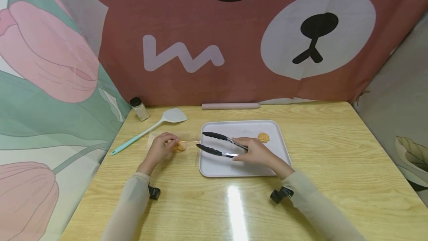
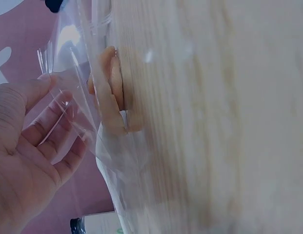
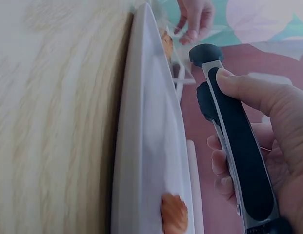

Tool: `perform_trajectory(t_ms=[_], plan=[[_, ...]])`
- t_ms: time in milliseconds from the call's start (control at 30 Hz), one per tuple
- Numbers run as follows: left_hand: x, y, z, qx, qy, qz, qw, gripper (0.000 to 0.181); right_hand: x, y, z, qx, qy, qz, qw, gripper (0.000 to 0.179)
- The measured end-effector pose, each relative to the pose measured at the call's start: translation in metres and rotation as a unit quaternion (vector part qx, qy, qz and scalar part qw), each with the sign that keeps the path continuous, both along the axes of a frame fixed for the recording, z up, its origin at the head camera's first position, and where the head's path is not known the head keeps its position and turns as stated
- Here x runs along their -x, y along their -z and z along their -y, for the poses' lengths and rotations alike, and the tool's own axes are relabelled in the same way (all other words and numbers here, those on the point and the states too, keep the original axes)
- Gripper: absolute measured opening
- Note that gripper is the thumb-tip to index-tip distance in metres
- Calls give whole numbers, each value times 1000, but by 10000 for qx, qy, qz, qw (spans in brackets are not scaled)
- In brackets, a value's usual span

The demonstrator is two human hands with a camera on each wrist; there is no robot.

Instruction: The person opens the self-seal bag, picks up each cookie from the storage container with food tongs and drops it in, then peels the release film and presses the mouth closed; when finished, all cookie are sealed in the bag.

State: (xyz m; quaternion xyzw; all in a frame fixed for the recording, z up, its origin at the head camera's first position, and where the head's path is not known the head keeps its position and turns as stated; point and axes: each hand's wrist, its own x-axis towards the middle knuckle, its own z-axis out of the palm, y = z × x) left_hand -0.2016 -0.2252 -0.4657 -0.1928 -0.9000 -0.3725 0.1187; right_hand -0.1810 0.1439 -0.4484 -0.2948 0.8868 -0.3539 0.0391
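Observation:
My left hand [image 1: 162, 147] pinches the edge of a clear plastic bag [image 2: 75, 85] between thumb and fingertips, lifting its film. Inside the bag are golden cookies [image 1: 180, 146], partly covered by the fingers in the head view. With my right hand [image 1: 255, 153] I grip black-and-silver tongs [image 1: 215, 135] above a white tray [image 1: 240, 168]. The tongs' dark tips are spread apart, point left toward the bag and have nothing between them. One swirled cookie [image 1: 263, 137] lies on the tray's right part, beyond the right hand.
Behind the bag, a spatula [image 1: 174, 115] with a mint handle lies slanted on the wooden table [image 1: 334, 151]. A black-capped jar [image 1: 140, 111] stands at the back left corner. A pale pink rod [image 1: 230, 106] lies along the back edge, by the printed cloth [image 1: 240, 73].

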Motion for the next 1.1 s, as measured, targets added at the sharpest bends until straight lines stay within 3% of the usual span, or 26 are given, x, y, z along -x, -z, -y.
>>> perform_trajectory(t_ms=[400,800,1100], plan=[[-2,1,0,43,20,-9,10000,8,-16,-2,-51,-62,561,-267,9980,70],[-2,2,0,-15,-9,151,9999,9,-30,-1,-84,-152,729,-689,9948,68],[-3,5,-1,36,-1,122,9999,11,-40,0,-101,-198,936,-424,9945,70]])
